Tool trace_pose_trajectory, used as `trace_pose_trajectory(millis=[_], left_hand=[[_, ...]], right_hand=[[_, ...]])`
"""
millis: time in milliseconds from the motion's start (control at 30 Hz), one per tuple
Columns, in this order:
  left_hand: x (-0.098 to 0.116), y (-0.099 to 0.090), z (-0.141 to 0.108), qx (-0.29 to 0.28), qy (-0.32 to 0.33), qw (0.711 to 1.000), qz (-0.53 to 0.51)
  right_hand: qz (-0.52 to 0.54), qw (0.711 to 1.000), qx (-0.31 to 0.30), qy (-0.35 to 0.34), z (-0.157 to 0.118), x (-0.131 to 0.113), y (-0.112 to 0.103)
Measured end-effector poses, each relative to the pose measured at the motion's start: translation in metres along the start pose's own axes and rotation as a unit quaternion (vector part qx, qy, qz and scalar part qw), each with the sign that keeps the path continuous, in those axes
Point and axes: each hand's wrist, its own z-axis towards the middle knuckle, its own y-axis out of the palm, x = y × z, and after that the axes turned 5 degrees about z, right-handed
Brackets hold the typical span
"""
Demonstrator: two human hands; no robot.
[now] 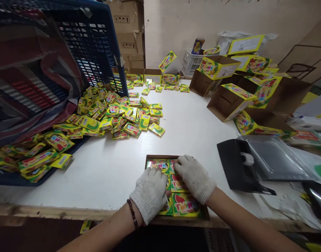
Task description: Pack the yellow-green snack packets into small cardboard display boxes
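In front of me, at the table's near edge, lies an open brown cardboard tray box [206, 214] packed with small yellow-green printed cartons [186, 204] in rows. My left hand [150, 190], in a white knitted glove with a beaded bracelet at the wrist, rests over the left column of cartons, fingers side by side and thumb apart. My right hand [194, 176], also gloved, lies over the upper right cartons with its fingertips on them. Both hands press on the cartons from above, and they hide part of the rows.
A blue plastic crate [104, 42] lies tipped at left, with a heap of loose cartons [123, 117] spilling onto the white table [97, 171]. Empty display boxes [230, 101] pile up at right. Nearer are a black tape dispenser [231, 164] and a clear plastic tray [278, 157].
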Motion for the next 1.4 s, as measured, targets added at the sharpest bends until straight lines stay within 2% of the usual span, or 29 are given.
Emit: trace_pose_trajectory(millis=[100, 133, 200, 267, 333, 400, 500, 600, 667, 833, 900, 967, 1033, 1100, 1167, 1233, 1267, 1300, 1333, 1400], left_hand=[[-0.03, -0.006, 0.008, 0.095, 0.018, 0.994, -0.057], [-0.045, -0.008, 0.014, 0.129, 0.003, 0.99, -0.063], [-0.083, -0.01, 0.032, 0.17, -0.069, 0.982, -0.035], [-0.124, -0.009, 0.053, 0.16, -0.159, 0.974, 0.027], [-0.16, -0.005, 0.071, 0.143, -0.196, 0.968, 0.061], [-0.187, 0.001, 0.085, 0.126, -0.185, 0.972, 0.072], [-0.205, 0.008, 0.098, 0.095, -0.154, 0.981, 0.077], [-0.201, 0.014, 0.096, 0.076, -0.149, 0.983, 0.073], [-0.19, 0.02, 0.084, 0.074, -0.155, 0.983, 0.066], [-0.166, 0.045, 0.027, 0.078, -0.204, 0.975, 0.034], [-0.16, 0.053, 0.002, 0.11, -0.25, 0.962, 0.0], [-0.148, 0.055, -0.019, 0.188, -0.288, 0.935, -0.089], [-0.126, 0.05, -0.033, 0.279, -0.297, 0.891, -0.198], [-0.094, 0.04, -0.041, 0.337, -0.274, 0.861, -0.265], [-0.062, 0.03, -0.044, 0.353, -0.213, 0.865, -0.285], [-0.04, 0.024, -0.045, 0.342, -0.119, 0.883, -0.299], [-0.037, 0.024, -0.045, 0.335, -0.082, 0.888, -0.303], [-0.04, 0.025, -0.044, 0.33, -0.064, 0.891, -0.304], [-0.049, 0.027, -0.042, 0.332, -0.067, 0.892, -0.298], [-0.08, 0.03, -0.034, 0.342, -0.132, 0.894, -0.257]], right_hand=[[-0.009, 1.0, -0.028, -0.002, -0.004, -0.005, 0.0], [-0.002, 1.0, -0.03, -0.004, -0.004, -0.005, 0.001], [0.016, 0.999, -0.025, -0.011, -0.004, -0.004, 0.005], [0.019, 1.0, -0.003, -0.012, -0.005, -0.004, 0.013], [-0.003, 1.0, 0.025, -0.007, -0.007, -0.004, 0.023], [-0.029, 0.999, 0.04, -0.007, -0.01, -0.005, 0.032], [-0.042, 0.998, 0.037, -0.008, -0.013, -0.007, 0.042], [-0.033, 0.999, 0.023, -0.002, -0.016, -0.012, 0.045], [-0.029, 0.999, 0.021, 0.006, -0.017, -0.016, 0.047], [-0.011, 1.0, 0.023, 0.016, -0.02, -0.016, 0.048], [0.041, 0.998, 0.043, 0.018, -0.021, -0.011, 0.047], [0.139, 0.985, 0.095, 0.03, -0.022, -0.01, 0.043], [0.271, 0.95, 0.148, 0.051, -0.023, -0.018, 0.034], [0.418, 0.891, 0.162, 0.072, -0.022, -0.035, 0.018], [0.546, 0.821, 0.148, 0.075, -0.019, -0.052, -0.001], [0.614, 0.773, 0.142, 0.071, -0.016, -0.059, -0.019], [0.619, 0.769, 0.142, 0.072, -0.015, -0.057, -0.026], [0.607, 0.779, 0.138, 0.076, -0.016, -0.051, -0.03], [0.584, 0.798, 0.126, 0.076, -0.017, -0.043, -0.032], [0.524, 0.846, 0.086, 0.05, -0.021, -0.026, -0.026]])
